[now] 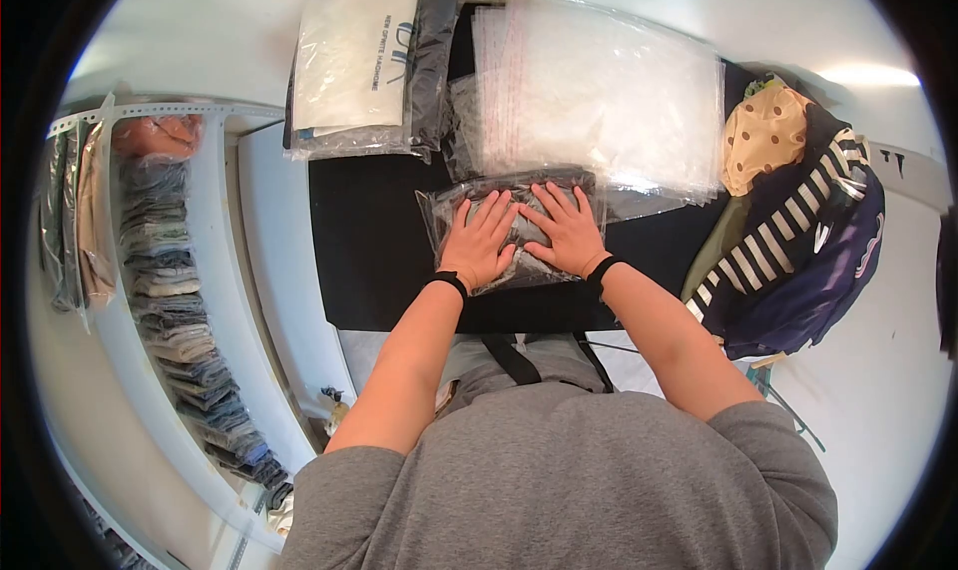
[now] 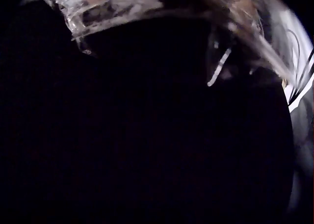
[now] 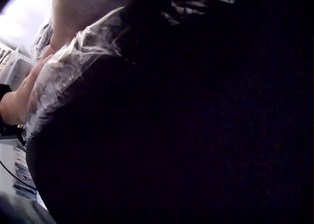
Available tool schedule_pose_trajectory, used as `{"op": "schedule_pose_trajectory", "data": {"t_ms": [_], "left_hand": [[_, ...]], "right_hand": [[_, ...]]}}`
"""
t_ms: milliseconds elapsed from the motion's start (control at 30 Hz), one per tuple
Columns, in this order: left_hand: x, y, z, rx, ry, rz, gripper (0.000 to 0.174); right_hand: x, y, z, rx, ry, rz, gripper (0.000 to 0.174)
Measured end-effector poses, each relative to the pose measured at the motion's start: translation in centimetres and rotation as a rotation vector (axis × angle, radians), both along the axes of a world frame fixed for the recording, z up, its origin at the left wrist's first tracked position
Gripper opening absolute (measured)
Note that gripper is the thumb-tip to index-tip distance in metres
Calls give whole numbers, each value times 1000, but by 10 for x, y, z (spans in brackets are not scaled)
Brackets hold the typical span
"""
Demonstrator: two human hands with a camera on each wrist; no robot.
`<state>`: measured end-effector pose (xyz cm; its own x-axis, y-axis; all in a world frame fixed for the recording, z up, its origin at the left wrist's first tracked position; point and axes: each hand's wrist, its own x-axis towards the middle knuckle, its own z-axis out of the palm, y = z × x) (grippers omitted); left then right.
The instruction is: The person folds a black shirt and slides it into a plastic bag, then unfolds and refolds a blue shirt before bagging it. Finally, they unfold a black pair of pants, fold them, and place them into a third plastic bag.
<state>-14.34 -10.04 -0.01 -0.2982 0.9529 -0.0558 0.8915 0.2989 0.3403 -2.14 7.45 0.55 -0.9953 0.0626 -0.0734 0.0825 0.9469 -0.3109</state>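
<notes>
In the head view a dark folded garment in a clear plastic bag (image 1: 514, 184) lies flat on the black table (image 1: 374, 261). My left hand (image 1: 481, 239) presses on its left half with fingers spread and straight. On the right half, my right hand (image 1: 565, 233) lies the same way, palm down, its thumb pointing toward the left hand. The shiny edge of the bag (image 3: 73, 62) shows in the right wrist view, with the left hand (image 3: 24, 99) beyond it. Mostly black table fills the left wrist view, with crinkled plastic along the top.
Behind the bag lies a stack of clear plastic bags (image 1: 619, 101). Packed garments with a white printed sheet (image 1: 354, 56) sit at the back left. Loose clothes, including a striped piece (image 1: 788, 236), are heaped at the right. A shelf at left holds a long row of folded garments (image 1: 170, 281).
</notes>
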Motion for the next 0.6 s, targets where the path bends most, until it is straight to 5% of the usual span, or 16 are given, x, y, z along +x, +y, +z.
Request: {"op": "schedule_pose_trajectory", "data": {"t_ms": [400, 533, 600], "left_hand": [[0, -7, -7, 120, -15, -3, 64], [-11, -22, 8, 282, -174, 18, 52], [-11, -42, 12, 320, -35, -46, 46]], "right_hand": [[2, -10, 7, 93, -23, -18, 60], [17, -33, 38, 193, 134, -199, 52], [34, -44, 36, 175, 183, -207, 46]]}}
